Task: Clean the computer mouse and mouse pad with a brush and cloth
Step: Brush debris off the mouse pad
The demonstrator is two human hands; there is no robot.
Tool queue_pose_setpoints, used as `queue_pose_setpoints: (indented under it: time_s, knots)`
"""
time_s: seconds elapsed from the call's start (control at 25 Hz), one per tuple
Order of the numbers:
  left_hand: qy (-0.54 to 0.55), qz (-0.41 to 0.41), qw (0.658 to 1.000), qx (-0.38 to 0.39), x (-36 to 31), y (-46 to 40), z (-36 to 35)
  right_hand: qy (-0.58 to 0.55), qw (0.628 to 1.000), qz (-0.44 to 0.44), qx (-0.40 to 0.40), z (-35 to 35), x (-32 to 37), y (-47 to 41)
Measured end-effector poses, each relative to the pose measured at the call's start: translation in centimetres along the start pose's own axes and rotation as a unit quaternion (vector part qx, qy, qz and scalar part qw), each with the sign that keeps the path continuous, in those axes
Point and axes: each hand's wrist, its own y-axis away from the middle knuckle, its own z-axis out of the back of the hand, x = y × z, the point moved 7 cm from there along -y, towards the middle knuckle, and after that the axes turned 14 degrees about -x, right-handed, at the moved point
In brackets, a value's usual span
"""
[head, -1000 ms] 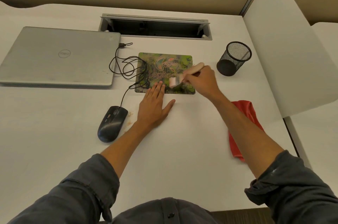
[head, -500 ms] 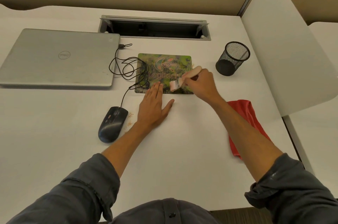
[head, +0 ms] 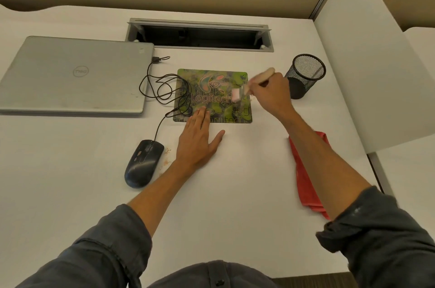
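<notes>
Mouse (head: 144,162) and mouse pad (head: 213,96) lie on a white desk (head: 70,193) as a person in rolled grey sleeves leans over them. Nearest the camera, the black wired mouse sits on the bare desktop to the left of the left hand (head: 199,140), with a scatter of pale crumbs (head: 166,158) between them. That hand lies flat, fingers straight, its fingertips pressing the pad's near left edge. A red cloth (head: 306,184) lies crumpled on the desk to the right, partly hidden under the right forearm. Farther out, the right hand (head: 270,93) grips a wooden-handled brush (head: 249,86), its pale bristles blurred and down on the right part of the green printed pad. The mouse's cable (head: 164,90) loops across the pad's left edge toward a closed silver laptop (head: 75,76) at the far left. A black mesh pen cup (head: 304,74) stands just beyond the right hand. Behind everything, an open cable tray (head: 200,34) is set into the desktop.
</notes>
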Motion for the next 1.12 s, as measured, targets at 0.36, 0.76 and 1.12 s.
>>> queue_pose_setpoints:
  time_s: [0.36, 0.76, 1.12]
  knots:
    - [-0.005, -0.011, 1.0, 0.007, 0.0, -0.1, -0.3, 0.02, 0.998, -0.032, 0.049, -4.4, -0.1, -4.5]
    - [0.001, -0.003, 1.0, 0.001, 0.0, 0.0, -0.2, 0.08, 0.995, 0.03, 0.052, -3.1, 0.7, -5.7]
    - [-0.003, -0.002, 1.0, 0.012, 0.1, 0.0, -0.4, 0.046, 0.997, 0.017, 0.055, -1.9, -0.6, -3.7]
